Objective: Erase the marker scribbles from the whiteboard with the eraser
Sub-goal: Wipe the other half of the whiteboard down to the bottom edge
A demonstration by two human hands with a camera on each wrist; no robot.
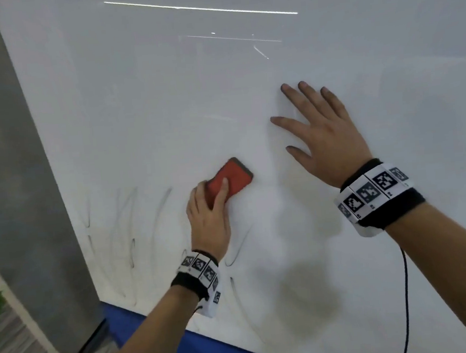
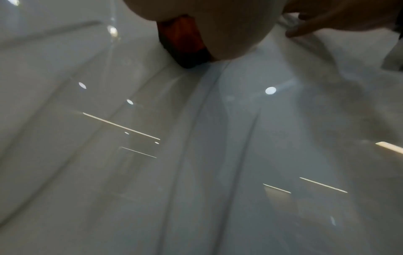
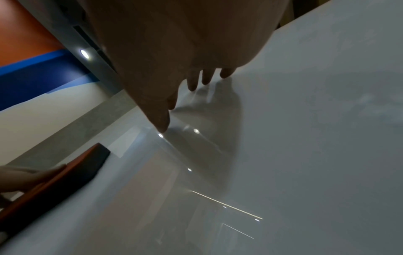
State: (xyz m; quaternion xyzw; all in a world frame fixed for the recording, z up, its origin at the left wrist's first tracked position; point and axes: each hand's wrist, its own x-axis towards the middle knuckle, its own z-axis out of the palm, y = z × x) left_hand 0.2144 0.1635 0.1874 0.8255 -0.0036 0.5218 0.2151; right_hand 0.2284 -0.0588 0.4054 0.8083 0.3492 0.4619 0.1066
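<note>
The whiteboard point(image 1: 247, 91) looks clean across its upper and right parts, but faint marker scribbles point(image 1: 131, 240) remain lower left, so the job seems partly done. The right hand point(image 1: 323, 138) lies flat, fingers spread, on the board; the left hand point(image 1: 210, 217) grips the red eraser point(image 1: 233, 177) against it mid-board.

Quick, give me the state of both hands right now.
Left hand: grips the red eraser, pressing it on the whiteboard.
Right hand: open, fingers spread flat against the whiteboard, holding nothing.
</note>
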